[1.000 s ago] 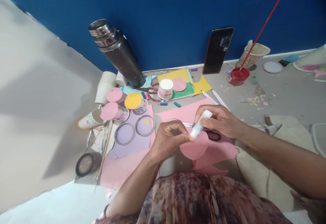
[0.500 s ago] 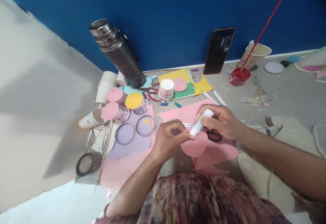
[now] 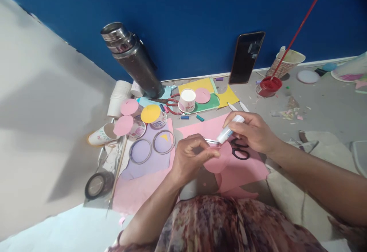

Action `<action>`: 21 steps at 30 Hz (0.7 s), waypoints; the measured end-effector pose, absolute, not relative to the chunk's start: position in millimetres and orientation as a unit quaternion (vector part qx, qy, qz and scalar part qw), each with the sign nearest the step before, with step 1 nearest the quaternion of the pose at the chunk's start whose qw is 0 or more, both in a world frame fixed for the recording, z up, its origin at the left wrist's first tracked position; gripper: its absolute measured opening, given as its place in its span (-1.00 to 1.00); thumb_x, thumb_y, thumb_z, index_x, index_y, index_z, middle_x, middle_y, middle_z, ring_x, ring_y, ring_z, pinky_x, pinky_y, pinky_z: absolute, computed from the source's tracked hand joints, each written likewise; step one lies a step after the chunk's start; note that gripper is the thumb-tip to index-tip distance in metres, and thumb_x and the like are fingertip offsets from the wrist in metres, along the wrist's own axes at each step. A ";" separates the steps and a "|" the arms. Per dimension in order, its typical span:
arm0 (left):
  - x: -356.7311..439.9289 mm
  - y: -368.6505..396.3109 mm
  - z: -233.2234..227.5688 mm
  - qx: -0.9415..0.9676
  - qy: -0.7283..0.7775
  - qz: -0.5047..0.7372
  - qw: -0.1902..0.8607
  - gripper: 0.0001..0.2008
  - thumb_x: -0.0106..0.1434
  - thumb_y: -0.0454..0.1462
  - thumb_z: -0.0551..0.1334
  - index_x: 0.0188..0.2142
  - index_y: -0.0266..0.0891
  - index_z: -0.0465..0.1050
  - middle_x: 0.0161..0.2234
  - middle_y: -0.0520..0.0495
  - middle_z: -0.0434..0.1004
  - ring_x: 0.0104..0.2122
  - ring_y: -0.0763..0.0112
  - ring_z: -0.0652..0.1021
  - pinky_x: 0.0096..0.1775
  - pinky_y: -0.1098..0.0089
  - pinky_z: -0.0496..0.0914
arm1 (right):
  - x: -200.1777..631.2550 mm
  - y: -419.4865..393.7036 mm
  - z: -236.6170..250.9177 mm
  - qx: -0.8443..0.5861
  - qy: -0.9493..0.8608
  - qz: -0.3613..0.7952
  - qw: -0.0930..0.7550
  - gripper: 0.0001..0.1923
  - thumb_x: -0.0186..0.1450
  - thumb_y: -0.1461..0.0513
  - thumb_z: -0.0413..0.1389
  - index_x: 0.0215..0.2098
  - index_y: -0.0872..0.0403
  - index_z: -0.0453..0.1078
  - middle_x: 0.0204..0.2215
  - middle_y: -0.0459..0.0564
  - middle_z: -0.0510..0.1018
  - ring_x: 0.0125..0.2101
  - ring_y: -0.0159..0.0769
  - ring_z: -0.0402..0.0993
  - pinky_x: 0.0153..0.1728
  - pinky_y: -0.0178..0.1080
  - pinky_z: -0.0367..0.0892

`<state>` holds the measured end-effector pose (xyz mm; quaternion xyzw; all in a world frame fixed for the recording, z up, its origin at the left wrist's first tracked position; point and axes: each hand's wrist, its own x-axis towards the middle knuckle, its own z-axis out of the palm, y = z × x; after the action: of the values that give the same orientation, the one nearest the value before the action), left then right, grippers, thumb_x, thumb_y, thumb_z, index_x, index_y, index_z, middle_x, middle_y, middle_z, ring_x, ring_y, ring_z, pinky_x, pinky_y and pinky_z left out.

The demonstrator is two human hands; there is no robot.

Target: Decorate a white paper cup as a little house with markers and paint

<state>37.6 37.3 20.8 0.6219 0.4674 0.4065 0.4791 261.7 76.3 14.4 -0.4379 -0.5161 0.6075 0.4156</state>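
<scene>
My left hand (image 3: 192, 154) pinches the edge of a round pink paper piece (image 3: 219, 162) between thumb and fingers. My right hand (image 3: 252, 130) grips a small white glue tube (image 3: 231, 128), tilted with its lower end down at the circle's upper edge. Behind the hands lies a pair of scissors with black handles (image 3: 241, 153) on a larger pink sheet (image 3: 252, 172); part of its blades is hidden by my left hand. A white paper cup (image 3: 187, 101) stands beyond my hands, beside another pink circle (image 3: 202, 95).
To the left are decorated cups with a yellow disc (image 3: 150, 113) and pink discs, two rings (image 3: 140, 151), a tape roll (image 3: 96, 185) and stacked cups (image 3: 119, 97). A flask (image 3: 137, 61), a phone (image 3: 246, 57) and a red paint jar (image 3: 269, 86) stand along the blue wall.
The glue tube has moved slightly right and up, away from my left fingertips. More of the scissors' black handles now shows. My left hand keeps its pinch on the pink circle.
</scene>
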 end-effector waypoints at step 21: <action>42.6 39.6 23.3 0.546 0.525 0.452 0.470 -0.72 0.09 -0.17 0.55 -0.59 -0.21 0.56 -0.54 0.02 0.56 -0.48 0.44 0.48 -0.38 0.41 0.33 | 254.5 72.8 18.0 -0.408 -0.443 0.682 0.415 -0.65 0.25 -0.01 0.36 -0.42 0.08 0.49 -0.70 -0.23 0.30 -0.69 -0.51 0.04 -0.65 -0.32 -0.09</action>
<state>42.6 39.6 23.3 0.5461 0.5255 0.4520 0.4704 254.5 72.8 18.0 -0.4082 -0.4430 0.6821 0.4145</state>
